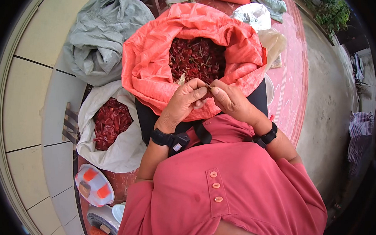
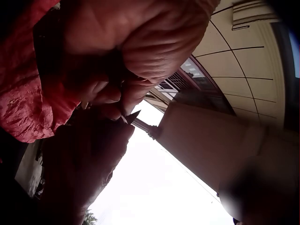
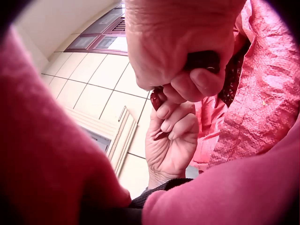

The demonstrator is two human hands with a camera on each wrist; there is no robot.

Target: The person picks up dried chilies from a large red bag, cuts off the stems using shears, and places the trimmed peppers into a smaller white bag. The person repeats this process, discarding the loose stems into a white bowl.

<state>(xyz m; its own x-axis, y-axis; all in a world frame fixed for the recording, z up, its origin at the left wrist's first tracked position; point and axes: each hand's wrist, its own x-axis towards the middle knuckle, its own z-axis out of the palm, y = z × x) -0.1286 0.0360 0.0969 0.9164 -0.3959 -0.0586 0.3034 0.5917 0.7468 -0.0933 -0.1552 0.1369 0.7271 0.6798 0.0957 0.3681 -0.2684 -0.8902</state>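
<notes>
Both hands meet above the open orange-red sack [image 1: 157,53], which is full of dried red chilies [image 1: 197,59]. My left hand [image 1: 189,98] pinches one dried chili [image 1: 209,88] at its fingertips. My right hand [image 1: 228,96] touches the same chili from the right. In the right wrist view the right hand [image 3: 178,47] has its fingers curled round a dark object [image 3: 202,60], and a red chili end [image 3: 156,99] shows between it and the left hand [image 3: 171,140]. In the left wrist view a dark pointed tip [image 2: 132,116] sticks out below the left hand [image 2: 140,42].
A white sack [image 1: 119,156] with more red chilies [image 1: 110,122] stands at the left. A grey sack [image 1: 101,34] lies behind it. A red-and-white container [image 1: 93,184] sits on the floor near my left side. Pink sheeting [image 1: 290,80] and bare concrete [image 1: 331,107] lie to the right.
</notes>
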